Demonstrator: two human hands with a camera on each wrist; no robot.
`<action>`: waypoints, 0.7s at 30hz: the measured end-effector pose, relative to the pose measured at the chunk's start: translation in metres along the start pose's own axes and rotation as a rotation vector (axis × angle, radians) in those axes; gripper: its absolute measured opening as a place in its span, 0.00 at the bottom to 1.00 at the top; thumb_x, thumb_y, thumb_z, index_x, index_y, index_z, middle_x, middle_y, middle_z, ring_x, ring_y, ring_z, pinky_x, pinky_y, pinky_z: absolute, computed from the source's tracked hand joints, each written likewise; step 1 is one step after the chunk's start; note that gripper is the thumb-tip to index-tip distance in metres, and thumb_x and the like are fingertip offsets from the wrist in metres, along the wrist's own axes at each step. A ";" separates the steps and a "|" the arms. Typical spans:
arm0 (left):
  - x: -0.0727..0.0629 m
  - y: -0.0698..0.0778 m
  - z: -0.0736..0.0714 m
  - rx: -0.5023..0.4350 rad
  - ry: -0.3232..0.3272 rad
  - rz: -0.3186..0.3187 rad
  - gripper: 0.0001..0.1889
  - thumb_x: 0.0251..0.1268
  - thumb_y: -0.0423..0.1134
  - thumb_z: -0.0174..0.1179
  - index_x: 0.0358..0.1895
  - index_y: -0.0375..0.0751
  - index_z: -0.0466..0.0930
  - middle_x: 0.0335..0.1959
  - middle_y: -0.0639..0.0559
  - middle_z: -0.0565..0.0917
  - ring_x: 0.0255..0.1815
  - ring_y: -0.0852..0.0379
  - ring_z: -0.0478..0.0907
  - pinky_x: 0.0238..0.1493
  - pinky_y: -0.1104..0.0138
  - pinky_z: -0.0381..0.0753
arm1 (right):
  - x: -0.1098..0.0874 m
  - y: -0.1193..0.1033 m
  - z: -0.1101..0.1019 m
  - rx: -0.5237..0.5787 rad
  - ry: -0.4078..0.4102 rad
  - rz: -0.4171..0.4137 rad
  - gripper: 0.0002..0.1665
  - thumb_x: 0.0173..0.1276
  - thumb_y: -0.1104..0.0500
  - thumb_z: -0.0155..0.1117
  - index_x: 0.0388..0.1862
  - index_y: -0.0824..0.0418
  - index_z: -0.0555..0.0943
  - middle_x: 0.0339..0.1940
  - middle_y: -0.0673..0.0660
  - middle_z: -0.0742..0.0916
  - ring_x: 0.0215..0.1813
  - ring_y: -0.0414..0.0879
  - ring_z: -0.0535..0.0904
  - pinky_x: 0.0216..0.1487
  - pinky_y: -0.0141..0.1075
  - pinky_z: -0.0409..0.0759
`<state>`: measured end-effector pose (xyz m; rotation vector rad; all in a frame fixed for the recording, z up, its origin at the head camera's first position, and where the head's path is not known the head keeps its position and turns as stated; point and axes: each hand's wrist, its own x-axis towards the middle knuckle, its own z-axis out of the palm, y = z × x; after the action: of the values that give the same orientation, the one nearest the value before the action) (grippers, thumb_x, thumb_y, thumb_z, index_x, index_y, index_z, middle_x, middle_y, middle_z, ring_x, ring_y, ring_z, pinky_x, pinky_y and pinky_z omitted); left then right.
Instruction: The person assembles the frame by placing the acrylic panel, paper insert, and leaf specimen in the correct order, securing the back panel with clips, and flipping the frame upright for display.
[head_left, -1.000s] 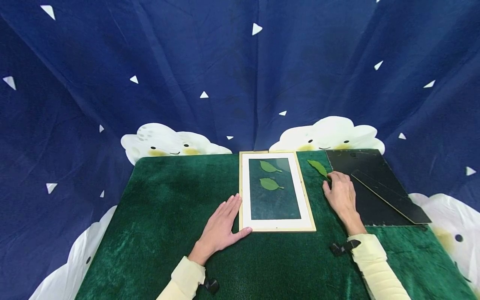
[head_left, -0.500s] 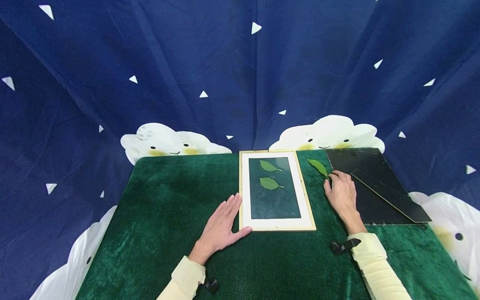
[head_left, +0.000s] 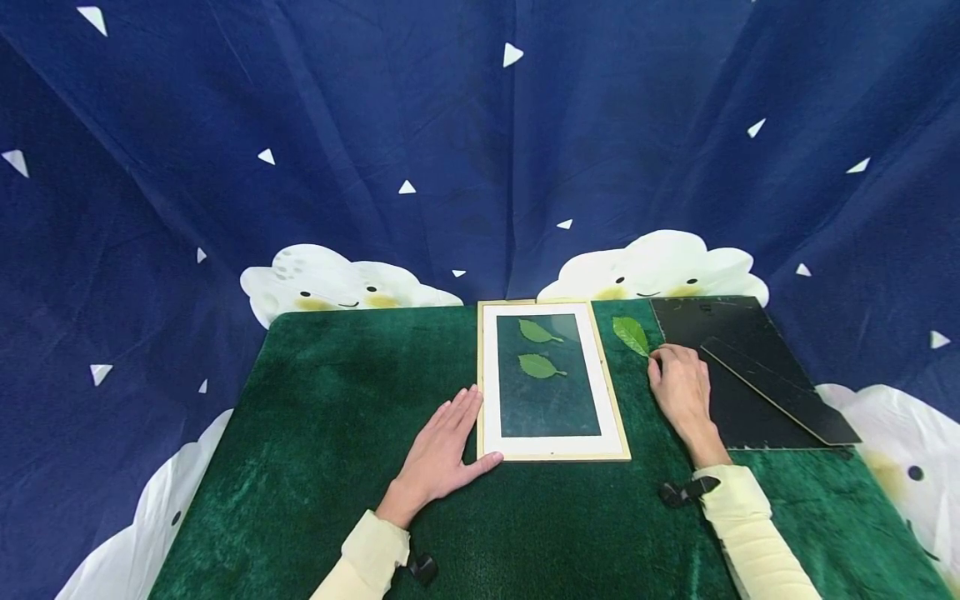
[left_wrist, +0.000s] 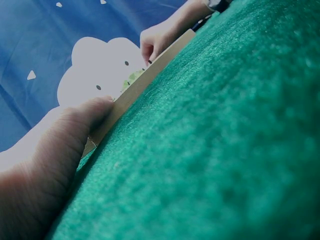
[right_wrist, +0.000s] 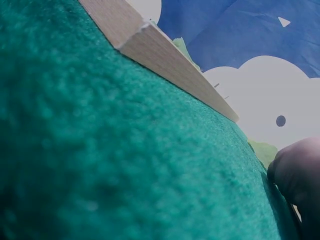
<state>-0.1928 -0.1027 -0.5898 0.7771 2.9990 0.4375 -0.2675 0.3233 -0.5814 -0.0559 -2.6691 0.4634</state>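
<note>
A light wooden picture frame (head_left: 617, 417) with a white mat lies flat on the green cloth. Two green leaves, an upper leaf (head_left: 536, 332) and a lower leaf (head_left: 537, 366), rest inside the mat's opening. My left hand (head_left: 438, 454) lies with straight fingers against the frame's left edge, its thumb on the lower left corner. To the right of the frame, my right hand (head_left: 681, 387) pinches a third leaf (head_left: 631, 334) by its stem end. In the right wrist view this leaf (right_wrist: 262, 151) shows just past the fingers (right_wrist: 295, 167).
A black backing board (head_left: 738, 400) with a folded-out stand (head_left: 780, 396) lies at the right, beside and partly beneath the right hand. Green velvety cloth (head_left: 337, 400) covers the table. Behind it hangs a blue curtain (head_left: 450, 125) with white triangles and clouds.
The leaf at my right hand has turned, so more of its broad face shows. My right hand has barely shifted. The left hand and the picture frame stay in place.
</note>
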 end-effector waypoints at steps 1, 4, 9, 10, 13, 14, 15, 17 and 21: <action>0.000 0.000 0.000 0.002 -0.002 -0.001 0.56 0.67 0.84 0.34 0.87 0.50 0.40 0.87 0.58 0.41 0.87 0.61 0.36 0.84 0.60 0.43 | 0.000 0.000 0.000 0.001 0.001 -0.001 0.10 0.75 0.65 0.62 0.43 0.73 0.84 0.54 0.71 0.84 0.62 0.68 0.75 0.63 0.63 0.69; 0.000 0.000 0.000 0.003 -0.004 -0.003 0.56 0.67 0.84 0.33 0.87 0.50 0.40 0.87 0.58 0.41 0.87 0.61 0.36 0.84 0.60 0.43 | -0.001 0.000 0.001 0.001 0.005 -0.005 0.10 0.75 0.65 0.62 0.42 0.73 0.84 0.54 0.71 0.84 0.62 0.68 0.75 0.62 0.63 0.69; -0.001 0.001 0.000 -0.008 0.005 0.001 0.56 0.67 0.83 0.34 0.87 0.49 0.41 0.87 0.57 0.43 0.87 0.59 0.37 0.84 0.59 0.44 | -0.001 0.001 0.001 -0.008 0.006 0.011 0.13 0.75 0.63 0.62 0.45 0.74 0.84 0.56 0.73 0.84 0.63 0.69 0.74 0.63 0.64 0.69; -0.001 0.001 0.000 -0.012 0.007 0.002 0.56 0.67 0.83 0.35 0.87 0.49 0.41 0.87 0.57 0.43 0.87 0.59 0.37 0.84 0.59 0.44 | -0.002 0.001 0.001 -0.011 0.006 0.014 0.13 0.75 0.63 0.62 0.46 0.75 0.84 0.56 0.73 0.84 0.63 0.69 0.74 0.63 0.64 0.70; -0.001 0.001 0.000 -0.015 0.006 0.002 0.56 0.67 0.84 0.34 0.87 0.50 0.41 0.87 0.57 0.43 0.87 0.60 0.37 0.84 0.59 0.44 | -0.002 0.001 0.000 -0.020 0.008 0.012 0.14 0.75 0.63 0.63 0.48 0.75 0.85 0.56 0.72 0.85 0.62 0.68 0.75 0.61 0.63 0.71; -0.001 0.001 0.000 -0.014 0.005 0.001 0.56 0.67 0.84 0.34 0.87 0.50 0.40 0.87 0.58 0.42 0.87 0.60 0.36 0.84 0.59 0.43 | -0.002 0.001 0.000 -0.021 0.009 0.010 0.13 0.75 0.63 0.63 0.47 0.74 0.85 0.56 0.71 0.85 0.62 0.68 0.75 0.61 0.62 0.71; -0.001 0.001 0.000 -0.014 0.005 0.000 0.56 0.67 0.84 0.34 0.87 0.50 0.40 0.87 0.58 0.42 0.87 0.60 0.36 0.84 0.59 0.43 | -0.001 0.001 0.000 -0.022 0.011 0.008 0.12 0.75 0.64 0.63 0.46 0.74 0.86 0.55 0.71 0.85 0.62 0.67 0.76 0.60 0.62 0.72; -0.001 0.001 0.000 -0.011 0.003 -0.001 0.55 0.66 0.84 0.34 0.87 0.50 0.40 0.87 0.58 0.42 0.87 0.61 0.36 0.84 0.59 0.44 | -0.001 0.000 -0.001 -0.025 0.010 0.005 0.11 0.75 0.65 0.63 0.44 0.74 0.86 0.53 0.70 0.85 0.61 0.67 0.76 0.59 0.61 0.72; 0.000 0.001 -0.001 -0.006 0.007 0.001 0.56 0.66 0.84 0.34 0.87 0.50 0.41 0.87 0.57 0.43 0.87 0.60 0.37 0.84 0.58 0.45 | -0.001 -0.001 -0.003 -0.028 0.012 0.005 0.09 0.75 0.66 0.61 0.41 0.73 0.84 0.49 0.71 0.85 0.58 0.68 0.76 0.58 0.62 0.73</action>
<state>-0.1922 -0.1026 -0.5890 0.7786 3.0023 0.4507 -0.2655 0.3229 -0.5793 -0.0741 -2.6645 0.4259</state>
